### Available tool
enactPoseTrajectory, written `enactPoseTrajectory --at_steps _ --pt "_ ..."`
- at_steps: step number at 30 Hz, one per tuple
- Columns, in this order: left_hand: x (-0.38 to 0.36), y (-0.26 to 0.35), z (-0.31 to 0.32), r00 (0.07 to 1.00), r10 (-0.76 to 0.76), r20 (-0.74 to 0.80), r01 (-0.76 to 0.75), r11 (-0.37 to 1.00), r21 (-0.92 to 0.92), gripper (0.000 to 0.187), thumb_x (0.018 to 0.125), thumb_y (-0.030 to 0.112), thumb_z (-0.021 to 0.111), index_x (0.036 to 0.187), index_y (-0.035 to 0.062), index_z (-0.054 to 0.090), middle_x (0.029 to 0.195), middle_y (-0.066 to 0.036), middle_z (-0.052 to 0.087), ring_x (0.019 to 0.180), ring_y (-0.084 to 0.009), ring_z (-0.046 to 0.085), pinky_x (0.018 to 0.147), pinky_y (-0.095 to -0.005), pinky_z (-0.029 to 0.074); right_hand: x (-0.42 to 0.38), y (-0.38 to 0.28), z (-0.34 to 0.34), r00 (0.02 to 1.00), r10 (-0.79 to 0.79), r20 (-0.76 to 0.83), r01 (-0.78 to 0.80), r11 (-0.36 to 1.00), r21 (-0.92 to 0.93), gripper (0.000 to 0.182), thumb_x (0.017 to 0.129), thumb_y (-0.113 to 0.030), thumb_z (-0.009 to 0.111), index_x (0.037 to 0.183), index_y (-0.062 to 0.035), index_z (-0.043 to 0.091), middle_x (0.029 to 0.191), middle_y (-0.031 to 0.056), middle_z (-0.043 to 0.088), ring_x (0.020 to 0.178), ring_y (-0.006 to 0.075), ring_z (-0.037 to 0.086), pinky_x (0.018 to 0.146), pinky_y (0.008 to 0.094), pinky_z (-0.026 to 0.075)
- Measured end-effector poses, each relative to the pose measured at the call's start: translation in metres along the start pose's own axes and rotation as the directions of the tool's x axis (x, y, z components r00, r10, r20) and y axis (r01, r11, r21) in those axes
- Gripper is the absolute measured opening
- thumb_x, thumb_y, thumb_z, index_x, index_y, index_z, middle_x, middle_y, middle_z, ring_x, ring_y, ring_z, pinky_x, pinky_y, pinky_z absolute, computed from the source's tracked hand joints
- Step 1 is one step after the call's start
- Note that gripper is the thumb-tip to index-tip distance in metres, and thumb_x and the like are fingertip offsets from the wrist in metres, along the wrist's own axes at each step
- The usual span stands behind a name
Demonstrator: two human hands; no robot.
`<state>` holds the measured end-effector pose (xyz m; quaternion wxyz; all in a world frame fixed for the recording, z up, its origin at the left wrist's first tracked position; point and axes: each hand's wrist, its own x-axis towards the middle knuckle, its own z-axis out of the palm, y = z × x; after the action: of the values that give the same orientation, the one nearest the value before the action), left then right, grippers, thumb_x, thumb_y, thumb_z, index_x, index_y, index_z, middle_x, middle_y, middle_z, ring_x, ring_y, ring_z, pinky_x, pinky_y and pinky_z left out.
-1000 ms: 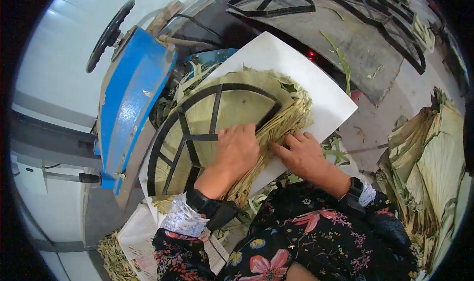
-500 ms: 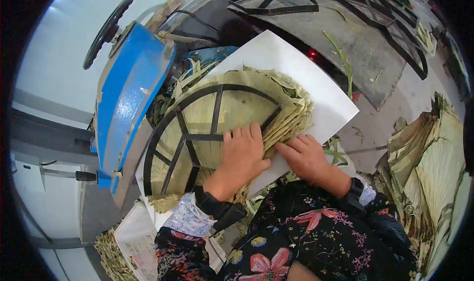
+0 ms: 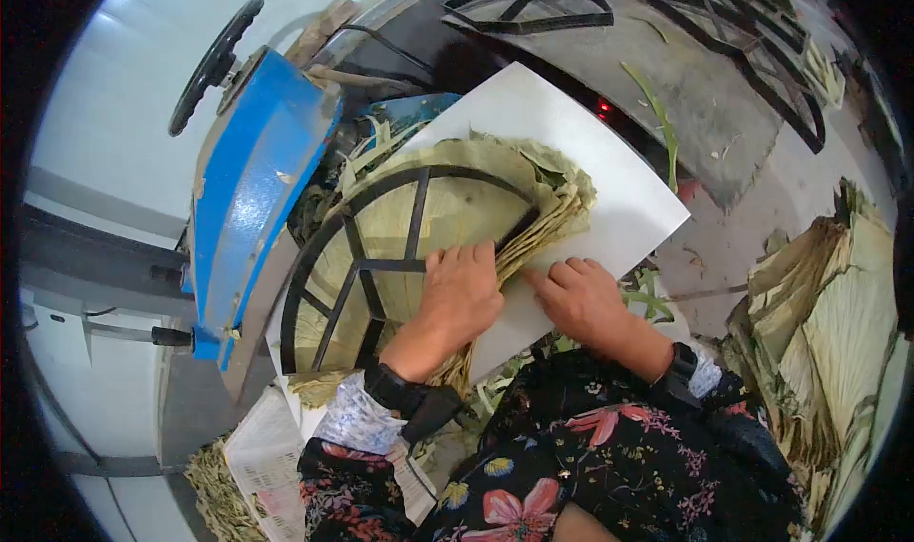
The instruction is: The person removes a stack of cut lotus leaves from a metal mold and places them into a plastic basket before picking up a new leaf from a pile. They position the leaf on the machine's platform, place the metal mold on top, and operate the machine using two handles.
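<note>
A black metal cutting frame (image 3: 324, 265), curved along one side and divided by inner bars, lies on a thick stack of dried, pale green leaves (image 3: 466, 199). My left hand (image 3: 457, 294) is closed over the frame's lower right edge, and its fingers rest on the bars. Where its thumb sits against the leaves is hard to make out. To the right of the stack, my right hand (image 3: 586, 304) is palm down over a white board (image 3: 609, 161). Its fingers curl loosely with nothing visible in them, a small gap from the leaf edges.
A blue machine arm (image 3: 252, 199) with a black handwheel (image 3: 214, 66) stands at the left. Other metal frames (image 3: 533, 4) lie on a grey plate at the back. More dried leaves (image 3: 819, 332) are stacked at the right. Printed paper (image 3: 271, 466) shows at lower left.
The right side of the leaf stack has shifted slightly left along with my left hand. A gap has opened between my right hand and the leaves it was touching.
</note>
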<state>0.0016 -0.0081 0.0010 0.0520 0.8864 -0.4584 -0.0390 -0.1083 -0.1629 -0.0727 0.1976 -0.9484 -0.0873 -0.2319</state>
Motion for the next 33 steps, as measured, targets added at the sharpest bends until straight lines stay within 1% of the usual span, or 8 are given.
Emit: enactPoseTrajectory --at_steps 7,12,19,23,25,29,31,33 --pt "-0.027 -0.018 -0.039 0.992 0.112 0.057 -0.1 0.978 -0.181 0.06 0.078 0.025 0.063 0.125 -0.0046 0.041 0.123 -0.025 0.046 0.115 -0.0378 0.043 0.102 -0.0438 0.029 -0.001 0.002 -0.003 0.997 -0.07 -0.011 0.07 0.998 0.002 0.022 0.07 -0.015 0.061 0.091 -0.01 0.06 0.077 0.0037 0.053 0.074 0.0233 0.054 0.065 0.037 0.044" --pt "-0.105 -0.075 -0.076 0.95 -0.214 -0.229 0.122 0.925 -0.359 0.052 0.08 0.017 0.062 0.127 0.001 0.045 0.13 -0.018 0.045 0.121 -0.0317 0.043 0.101 -0.0384 0.034 0.002 -0.038 -0.018 0.988 -0.136 0.076 0.121 0.977 0.177 0.033 0.067 -0.017 0.067 0.098 -0.0071 0.059 0.087 0.0063 0.054 0.08 0.0253 0.054 0.068 0.0393 0.045" --pt "-0.229 -0.239 -0.108 0.281 -0.721 -0.634 0.18 0.688 -0.703 0.054 0.085 0.019 0.061 0.127 -0.0055 0.04 0.126 -0.024 0.046 0.115 -0.0305 0.048 0.095 -0.0378 0.039 0.044 -0.15 0.015 0.904 -0.413 0.114 0.347 0.862 0.37 0.063 0.059 -0.022 0.076 0.117 -0.0068 0.053 0.12 0.0122 0.049 0.113 0.0338 0.046 0.096 0.0456 0.037" --pt "-0.289 -0.338 -0.136 0.102 -0.437 -0.893 0.495 0.802 -0.336 0.058 0.084 0.022 0.061 0.128 -0.0084 0.037 0.123 -0.025 0.046 0.115 -0.032 0.045 0.097 -0.0388 0.035 0.025 -0.146 0.059 0.933 -0.359 -0.014 0.352 0.905 0.238 0.059 0.049 -0.013 0.078 0.101 -0.0064 0.051 0.107 0.0138 0.05 0.099 0.0349 0.053 0.083 0.0496 0.041" --pt "-0.304 -0.376 -0.15 -0.104 -0.31 -0.945 0.776 0.568 -0.272 0.059 0.085 0.027 0.06 0.124 -0.0122 0.038 0.116 -0.026 0.048 0.115 -0.0326 0.043 0.099 -0.0388 0.031 0.019 -0.143 0.064 0.93 -0.36 -0.073 0.367 0.905 0.215 0.058 0.051 -0.012 0.077 0.101 -0.0065 0.05 0.104 0.0138 0.05 0.096 0.0356 0.053 0.078 0.0479 0.042" --pt "-0.332 -0.463 -0.167 -0.06 -0.461 -0.885 0.567 0.714 -0.41 0.06 0.086 0.034 0.058 0.119 -0.0136 0.042 0.113 -0.022 0.051 0.11 -0.0298 0.048 0.095 -0.0357 0.036 0.018 -0.141 0.061 0.918 -0.393 -0.057 0.397 0.903 0.166 0.06 0.051 -0.012 0.077 0.103 -0.0071 0.048 0.103 0.0145 0.05 0.094 0.0358 0.053 0.076 0.0467 0.041" --pt "-0.324 -0.455 -0.181 0.108 -0.823 -0.558 0.188 0.568 -0.801 0.056 0.087 0.038 0.056 0.112 -0.0107 0.048 0.103 -0.019 0.058 0.096 -0.0263 0.057 0.086 -0.0332 0.043 0.021 -0.14 0.057 0.935 -0.354 -0.018 0.347 0.903 0.252 0.066 0.051 -0.014 0.079 0.108 -0.0071 0.047 0.111 0.0166 0.05 0.094 0.0367 0.053 0.078 0.0464 0.042" --pt "-0.309 -0.432 -0.182 0.184 -0.806 -0.562 0.06 0.58 -0.812 0.046 0.087 0.037 0.056 0.106 -0.005 0.053 0.088 -0.016 0.063 0.079 -0.0231 0.062 0.073 -0.032 0.048 0.025 -0.146 0.052 0.952 -0.307 -0.011 0.298 0.914 0.274 0.065 0.053 -0.017 0.078 0.11 -0.0076 0.048 0.115 0.0152 0.051 0.097 0.0362 0.052 0.079 0.0464 0.041"
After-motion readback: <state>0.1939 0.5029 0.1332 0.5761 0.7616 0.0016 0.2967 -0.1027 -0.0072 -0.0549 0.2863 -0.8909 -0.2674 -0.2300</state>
